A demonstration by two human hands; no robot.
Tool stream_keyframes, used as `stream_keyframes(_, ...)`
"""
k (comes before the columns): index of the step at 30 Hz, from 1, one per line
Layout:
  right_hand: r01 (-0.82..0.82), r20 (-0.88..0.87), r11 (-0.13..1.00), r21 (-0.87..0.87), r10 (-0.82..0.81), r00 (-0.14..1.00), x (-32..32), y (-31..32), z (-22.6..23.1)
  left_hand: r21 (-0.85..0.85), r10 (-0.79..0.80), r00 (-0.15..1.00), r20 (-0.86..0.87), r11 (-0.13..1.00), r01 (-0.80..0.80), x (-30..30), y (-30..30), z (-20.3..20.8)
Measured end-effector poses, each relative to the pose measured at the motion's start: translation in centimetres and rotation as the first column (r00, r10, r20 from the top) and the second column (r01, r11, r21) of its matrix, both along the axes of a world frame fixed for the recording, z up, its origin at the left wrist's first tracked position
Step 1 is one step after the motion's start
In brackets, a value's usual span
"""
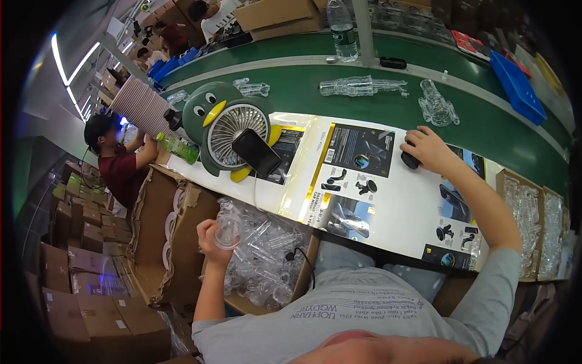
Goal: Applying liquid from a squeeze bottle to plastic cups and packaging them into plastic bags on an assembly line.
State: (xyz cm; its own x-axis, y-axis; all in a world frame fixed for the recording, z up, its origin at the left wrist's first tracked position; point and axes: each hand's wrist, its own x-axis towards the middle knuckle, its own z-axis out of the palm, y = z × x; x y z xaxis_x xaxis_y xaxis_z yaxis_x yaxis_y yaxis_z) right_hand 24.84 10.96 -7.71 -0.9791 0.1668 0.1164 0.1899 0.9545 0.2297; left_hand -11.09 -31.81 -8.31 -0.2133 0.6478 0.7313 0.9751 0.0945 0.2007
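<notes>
Holding clear plastic part [228, 235] in left hand [210, 239], with fingers curled partly closed on its edge and its round end left exposed, perhaps to spare the wider face from handling. Head view, sole one: raised just over open carton [309, 264] with tangled heap of clear pieces [267, 255], below near edge of green table [294, 97]. At right hand [426, 150], over printed white card [394, 197]: fingers bent down onto small black piece [410, 159]; cannot tell whether pinched or merely covered. Possibly steadied there against sliding on smooth card. Card laid along near side of table, probably as cover for work surface. At its left end, penguin-shaped fan [227, 136], with dark phone [257, 153] leaning against its front, presumably for support at a slant toward wearer. Farther back on bare green, well apart from both hands: long clear assembly [361, 87] and bulkier clear assembly [438, 103], both lying flat, likely for lack of stable base. Water bottle [343, 37] upright behind, beside post; blue tray [516, 88] at far right, tilted in view, perhaps only from lens bend.
</notes>
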Motion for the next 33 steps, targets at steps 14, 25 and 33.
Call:
stream_keyframes(14,-0.876,-0.57,0.237,-0.419,-0.82,0.051,0.4,-1.6,6.6,0.463,-0.599,0.007,0.8,0.626,0.627,16.7,32.6,-1.1)
stream_keyframes(25,-0.955,-0.498,0.127,-0.268,-0.867,0.025,1.3,-3.9,8.3,0.279,-0.489,0.185,0.852,0.725,0.63,21.7,33.1,-4.5)
stream_keyframes(33,-0.893,-0.623,0.283,-0.349,-0.782,-0.004,1.3,-4.2,7.9,0.245,-0.513,0.273,0.814,0.729,0.639,22.2,32.1,-4.0)
